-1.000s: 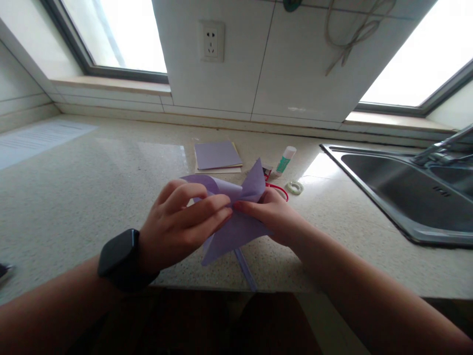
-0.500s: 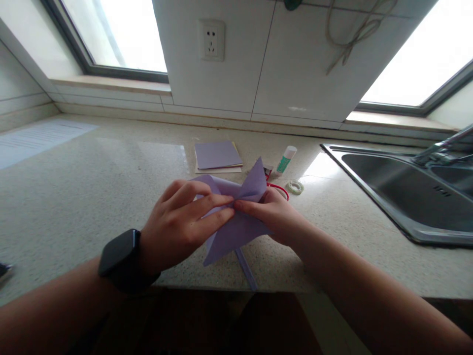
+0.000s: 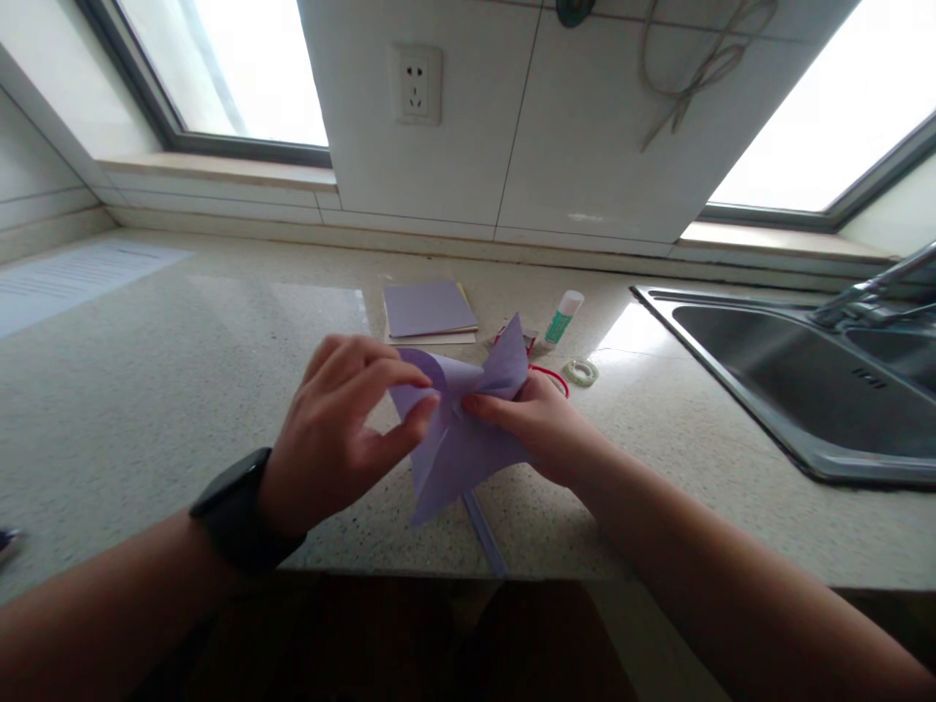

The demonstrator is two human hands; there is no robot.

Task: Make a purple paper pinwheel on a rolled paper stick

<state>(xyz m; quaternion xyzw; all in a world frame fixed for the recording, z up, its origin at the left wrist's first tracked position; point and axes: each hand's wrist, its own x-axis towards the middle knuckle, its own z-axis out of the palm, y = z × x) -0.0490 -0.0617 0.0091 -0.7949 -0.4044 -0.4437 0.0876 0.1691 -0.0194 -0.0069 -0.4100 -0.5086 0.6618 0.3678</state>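
Note:
My right hand (image 3: 537, 424) grips a purple paper pinwheel (image 3: 468, 448), its thumb pressed on the folded corners at the middle. The other fingers are hidden behind the paper. At the pinwheel's left side is my left hand (image 3: 358, 409), thumb and index finger curved and apart, with a small gap between their tips. Whether those tips touch the curled left blade is hard to see. Below the pinwheel a narrow purple strip (image 3: 483, 536) lies at the counter's front edge, its upper end covered by the paper.
Behind the pinwheel lies a stack of coloured paper (image 3: 430, 308). A glue stick (image 3: 563, 318), a tape roll (image 3: 581, 371) and a red loop (image 3: 554, 376), partly hidden, are to its right. The sink (image 3: 790, 390) is at right, a printed sheet (image 3: 88, 278) far left.
My left hand has drawn back left from the pinwheel's middle, and its thumb and index finger have come apart. My right hand keeps its hold at the middle.

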